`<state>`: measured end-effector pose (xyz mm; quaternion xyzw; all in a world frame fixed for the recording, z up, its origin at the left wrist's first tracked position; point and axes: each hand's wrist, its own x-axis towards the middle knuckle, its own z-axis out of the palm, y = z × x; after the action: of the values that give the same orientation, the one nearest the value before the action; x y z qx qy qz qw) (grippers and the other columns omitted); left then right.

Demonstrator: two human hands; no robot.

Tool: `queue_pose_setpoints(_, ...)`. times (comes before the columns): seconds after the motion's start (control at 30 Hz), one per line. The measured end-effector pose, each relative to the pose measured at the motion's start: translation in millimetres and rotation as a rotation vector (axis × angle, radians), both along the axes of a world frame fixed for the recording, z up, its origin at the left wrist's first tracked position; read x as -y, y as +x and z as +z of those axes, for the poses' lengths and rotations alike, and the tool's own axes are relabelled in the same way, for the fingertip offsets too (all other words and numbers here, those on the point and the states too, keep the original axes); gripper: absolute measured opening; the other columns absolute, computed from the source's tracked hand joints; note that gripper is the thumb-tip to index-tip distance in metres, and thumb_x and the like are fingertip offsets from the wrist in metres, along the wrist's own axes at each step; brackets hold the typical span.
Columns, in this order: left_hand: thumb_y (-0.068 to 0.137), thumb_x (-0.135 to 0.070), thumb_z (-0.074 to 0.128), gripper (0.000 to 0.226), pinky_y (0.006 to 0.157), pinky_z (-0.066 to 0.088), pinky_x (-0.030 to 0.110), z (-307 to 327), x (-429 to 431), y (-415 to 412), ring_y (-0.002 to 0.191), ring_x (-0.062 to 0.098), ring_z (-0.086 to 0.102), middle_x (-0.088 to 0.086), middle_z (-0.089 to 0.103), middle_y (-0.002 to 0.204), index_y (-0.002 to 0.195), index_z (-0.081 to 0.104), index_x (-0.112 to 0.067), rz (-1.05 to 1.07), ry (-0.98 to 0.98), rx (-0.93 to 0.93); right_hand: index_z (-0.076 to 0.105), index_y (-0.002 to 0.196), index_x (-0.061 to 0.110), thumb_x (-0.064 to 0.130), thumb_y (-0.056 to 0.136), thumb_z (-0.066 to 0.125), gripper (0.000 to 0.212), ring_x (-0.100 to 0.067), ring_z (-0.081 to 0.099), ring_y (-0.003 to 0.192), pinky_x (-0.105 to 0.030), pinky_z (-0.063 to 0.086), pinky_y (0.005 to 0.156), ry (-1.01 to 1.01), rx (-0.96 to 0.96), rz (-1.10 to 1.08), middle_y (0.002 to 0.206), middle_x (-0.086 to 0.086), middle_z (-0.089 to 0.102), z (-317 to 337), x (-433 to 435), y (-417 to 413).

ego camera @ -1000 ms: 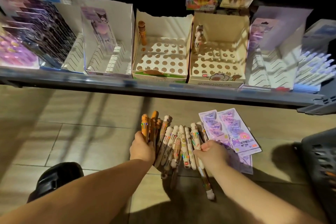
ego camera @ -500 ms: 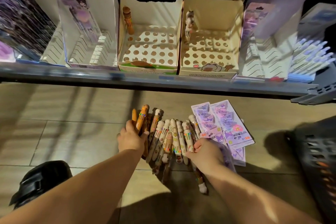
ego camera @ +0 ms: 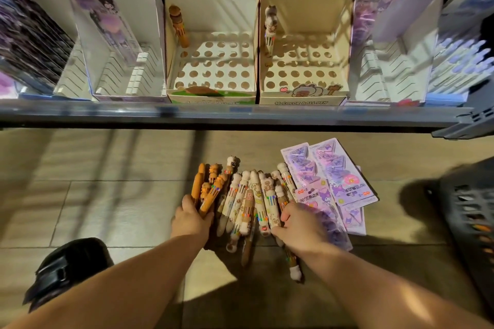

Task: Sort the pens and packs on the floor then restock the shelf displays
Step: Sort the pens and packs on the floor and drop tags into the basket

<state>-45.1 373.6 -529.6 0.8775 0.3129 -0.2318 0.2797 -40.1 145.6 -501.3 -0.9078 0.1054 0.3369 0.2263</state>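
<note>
A: Where do the ball pens (ego camera: 238,195) lie?
B: On the floor (ego camera: 107,195) below the shelf (ego camera: 213,115), spread as a fan between both hands. The left hand (ego camera: 191,218) grasps the orange pens (ego camera: 208,192) at the fan's left side.
A: And the right hand (ego camera: 299,224)?
B: Its fingers curl round cream pens (ego camera: 260,195) at the right side, and it partly covers the purple packs (ego camera: 344,179) just beside.

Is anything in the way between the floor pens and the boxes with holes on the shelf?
Nothing visible is. The pens lie just below the shelf, and both holed boxes stand open on top, nearly empty.
</note>
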Motion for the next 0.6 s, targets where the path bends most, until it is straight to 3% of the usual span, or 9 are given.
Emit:
queue_pose_setpoints(0.2,0.086,-0.042,0.069,0.064,0.099,0.042,0.046,3.1,5.6,2.5,0.121,0.036,0.045,0.016,0.046,0.128,0.132,0.039,-0.01,0.118,0.015,-0.011,0.056,0.104,0.024,0.042,0.087,0.066,0.027,-0.015,0.06,0.09,-0.028,0.05,0.074,0.013,0.031,-0.006,0.101,0.005,0.061,-1.9,-0.1,-0.4)
queue_pose_setpoints(0.4,0.08,-0.053,0.07,0.084,0.107,0.037,0.048,3.6,10.7,16.3,0.13,0.037,0.04,0.017,0.042,0.139,0.14,0.032,-0.008,0.13,0.031,-0.022,0.054,0.092,0.023,0.039,0.097,0.052,0.017,-0.017,0.061,0.076,-0.027,0.046,0.06,0.008,0.045,-0.093,0.082,0.003,0.062,3.1,-5.7,2.6)
queue_pose_setpoints(0.6,0.081,-0.057,0.067,0.097,0.112,0.032,0.044,5.9,6.5,18.8,0.134,0.037,0.036,0.017,0.037,0.146,0.149,0.019,-0.007,0.085,0.095,-0.084,0.052,0.091,0.025,0.037,0.096,0.053,0.013,-0.019,0.068,0.078,-0.03,0.054,0.064,0.116,0.035,-0.274,0.086,-0.001,0.066,8.7,-4.7,8.4)
